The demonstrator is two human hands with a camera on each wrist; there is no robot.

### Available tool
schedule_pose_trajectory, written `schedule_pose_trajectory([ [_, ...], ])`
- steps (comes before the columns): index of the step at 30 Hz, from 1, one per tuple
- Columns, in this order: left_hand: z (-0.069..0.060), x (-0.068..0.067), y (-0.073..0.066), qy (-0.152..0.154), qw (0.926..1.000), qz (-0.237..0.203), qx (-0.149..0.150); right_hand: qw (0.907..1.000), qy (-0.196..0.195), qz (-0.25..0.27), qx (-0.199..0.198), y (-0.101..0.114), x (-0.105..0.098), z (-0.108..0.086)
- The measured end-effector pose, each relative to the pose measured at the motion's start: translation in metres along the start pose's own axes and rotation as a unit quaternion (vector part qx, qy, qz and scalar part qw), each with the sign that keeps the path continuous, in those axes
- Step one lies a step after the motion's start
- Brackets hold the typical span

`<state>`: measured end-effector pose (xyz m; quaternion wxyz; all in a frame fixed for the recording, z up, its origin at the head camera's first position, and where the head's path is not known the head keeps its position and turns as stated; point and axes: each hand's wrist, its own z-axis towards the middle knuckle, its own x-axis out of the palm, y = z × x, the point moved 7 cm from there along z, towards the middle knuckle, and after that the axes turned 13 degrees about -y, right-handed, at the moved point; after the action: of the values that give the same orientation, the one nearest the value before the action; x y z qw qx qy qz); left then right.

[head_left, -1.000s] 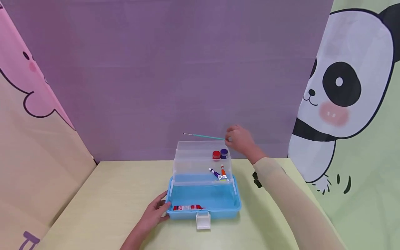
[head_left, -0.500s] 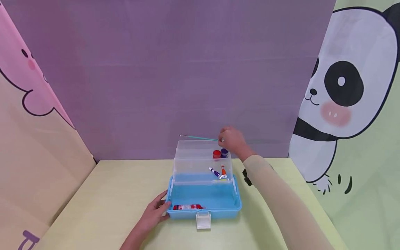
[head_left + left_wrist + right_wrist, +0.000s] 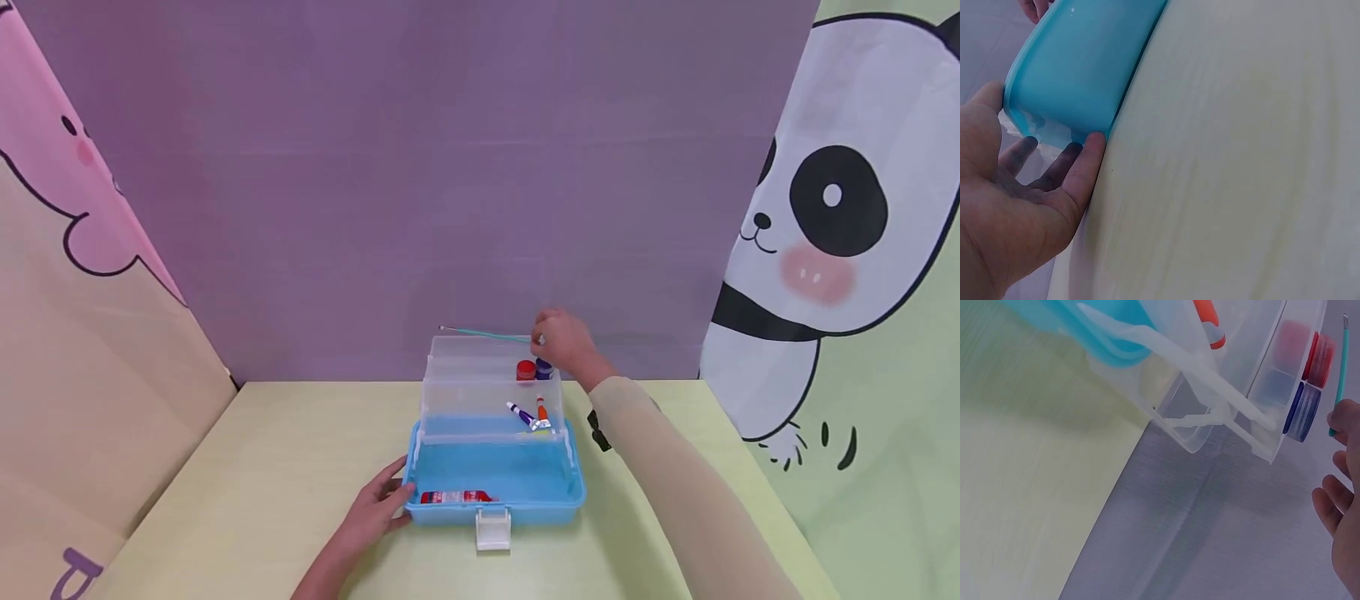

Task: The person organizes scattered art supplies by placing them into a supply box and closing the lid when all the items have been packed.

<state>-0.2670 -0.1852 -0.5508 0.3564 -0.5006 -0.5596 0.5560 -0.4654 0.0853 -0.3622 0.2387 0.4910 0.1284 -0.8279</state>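
Note:
In the head view, my right hand pinches a thin teal-handled tool with a silvery tip. The tool lies nearly level above the top tray of the box, its tip pointing left. Close by the fingers, a red-lidded jar and a dark blue-lidded jar stand in that tray. My left hand holds the near left corner of the open light-blue box. In the left wrist view, thumb and fingers touch the box's rim and end wall.
A purple-capped tube, an orange tube and something yellow lie in the lower clear tray. A red tube lies on the box floor. The white latch hangs at the front. A purple curtain rises behind the table.
My right hand, with the teal-handled tool, has shifted left and slightly down over the top tray. The left hand keeps its hold on the box. The head view has turned slightly.

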Motion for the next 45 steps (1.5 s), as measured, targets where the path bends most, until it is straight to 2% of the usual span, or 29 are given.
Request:
schedule_pose_trajectory([
  [6, -0.001, 0.002, 0.003, 0.002, 1.0000, 0.005, -0.007, 0.9998, 0.001, 0.002, 0.021, -0.002, 0.001, -0.003],
  [13, 0.001, 0.002, 0.000, 0.011, 0.9999, 0.007, 0.001, 0.9938, -0.025, 0.015, 0.107, -0.018, -0.011, -0.006],
  [16, 0.001, 0.001, -0.001, 0.010, 0.9999, 0.008, 0.000, 0.9875, -0.021, 0.046, 0.149, -0.029, -0.012, -0.011],
  [22, 0.002, 0.003, -0.002, 0.006, 1.0000, 0.002, 0.002, 0.9671, -0.029, 0.134, 0.215, -0.057, -0.004, -0.028],
  [28, 0.000, 0.002, -0.002, 0.001, 1.0000, 0.003, 0.005, 0.9564, -0.037, 0.163, 0.239, -0.081, 0.013, -0.048],
  [36, -0.002, 0.001, -0.002, 0.004, 1.0000, 0.004, -0.001, 0.9359, -0.051, 0.194, 0.289, -0.099, 0.032, -0.084],
  [41, 0.000, 0.002, -0.001, 0.008, 1.0000, -0.002, -0.004, 0.9170, -0.041, 0.226, 0.326, -0.106, 0.045, -0.100],
  [43, 0.001, 0.002, -0.001, 0.013, 0.9999, -0.005, -0.003, 0.9018, -0.039, 0.255, 0.346, -0.105, 0.051, -0.106],
  [45, 0.002, 0.000, -0.002, 0.027, 0.9996, -0.002, -0.002, 0.8822, -0.038, 0.291, 0.368, -0.103, 0.060, -0.111],
])
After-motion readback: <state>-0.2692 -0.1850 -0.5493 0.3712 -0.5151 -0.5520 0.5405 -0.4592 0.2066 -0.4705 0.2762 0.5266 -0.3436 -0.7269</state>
